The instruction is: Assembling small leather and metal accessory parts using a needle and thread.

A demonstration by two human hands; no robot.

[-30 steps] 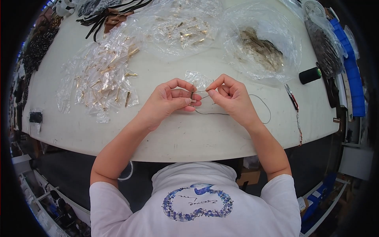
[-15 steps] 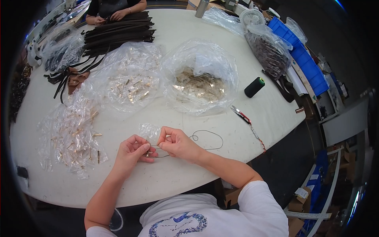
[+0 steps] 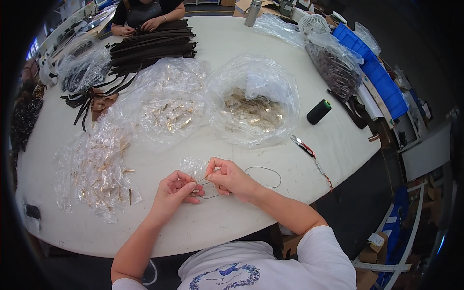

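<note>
Near the front middle of the table, my left hand is closed in a pinch on a small gold-coloured metal piece, partly hidden by the fingers. A dark thread runs between the hands and lies in a long loop on the table to the right. Just right of the left hand, my right hand pinches this thread between thumb and forefinger. A short stretch of it spans the gap between the fingertips. Behind the hands lies a small clear plastic bag.
Clear bags with gold-coloured pieces lie left; a big open plastic bag holds more. A black thread spool and thread snips are right. Across the table, a person handles something behind dark strips.
The whole view has shifted, so everything sits a little further right and lower. My right hand has risen slightly relative to the left, and the small curl in the thread no longer shows.
</note>
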